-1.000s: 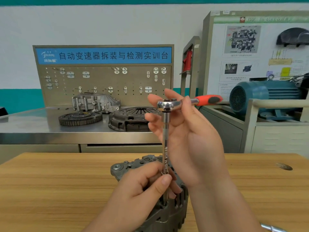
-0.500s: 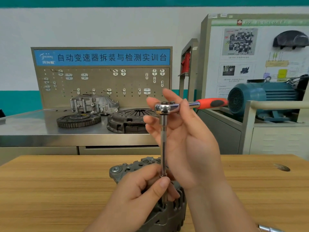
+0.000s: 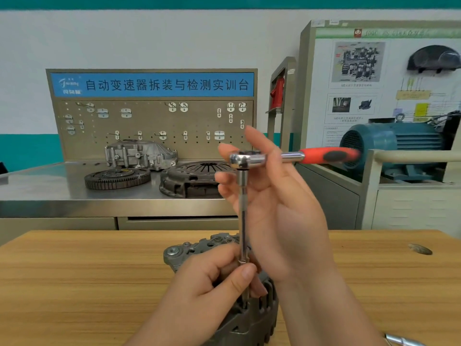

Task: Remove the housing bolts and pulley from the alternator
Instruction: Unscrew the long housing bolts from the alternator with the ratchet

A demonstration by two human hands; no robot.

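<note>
Thumb and fingers of my left hand [image 3: 212, 290] pinch the lower end of the slim chrome extension bar [image 3: 242, 216], which stands upright on the ribbed grey cast alternator [image 3: 249, 320] on the wooden table [image 3: 74, 283]. My right hand [image 3: 282, 221], half open with loosely curled fingers, cradles the polished head of the ratchet [image 3: 249, 159]; its orange handle points right.

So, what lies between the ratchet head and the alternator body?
In the head view, a chrome extension bar runs straight down from the ratchet head to the alternator; the left hand pinches its lower end.
</note>
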